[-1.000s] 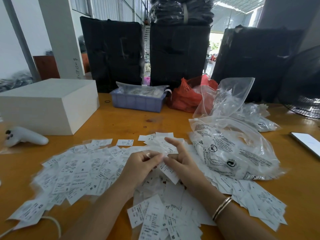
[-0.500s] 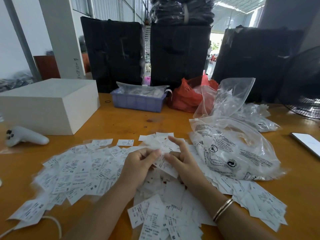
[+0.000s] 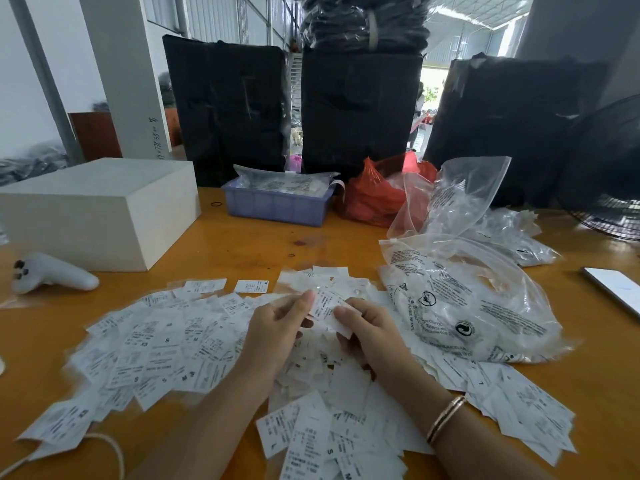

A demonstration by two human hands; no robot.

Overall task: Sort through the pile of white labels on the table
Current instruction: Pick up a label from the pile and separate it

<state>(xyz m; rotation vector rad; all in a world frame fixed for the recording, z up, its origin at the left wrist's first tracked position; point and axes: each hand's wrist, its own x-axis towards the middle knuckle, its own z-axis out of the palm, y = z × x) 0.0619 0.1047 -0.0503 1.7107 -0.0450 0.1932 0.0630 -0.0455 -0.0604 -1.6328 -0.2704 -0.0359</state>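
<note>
A wide pile of white printed labels (image 3: pixel 162 344) covers the near part of the wooden table (image 3: pixel 242 247), many showing size letters. Just above the pile's middle, both hands hold one small label (image 3: pixel 325 304). My left hand (image 3: pixel 277 327) pinches its left edge with thumb and fingers. My right hand (image 3: pixel 370 327) pinches its right side, fingers curled under it; a gold bracelet is on that wrist. More labels (image 3: pixel 311 441) lie between my forearms.
Clear printed plastic bags (image 3: pixel 460 306) lie right of the pile. A white box (image 3: pixel 100 209) and white controller (image 3: pixel 52 273) sit left. A blue tray (image 3: pixel 277 202), red bag (image 3: pixel 377 195), phone (image 3: pixel 613 285) and fan (image 3: pixel 609 168) stand farther back and right. Black bundles line the far edge.
Both hands have lifted the label slightly and moved it a little away from me, turning it. My right index finger, earlier stretched out, has curled in onto the label.
</note>
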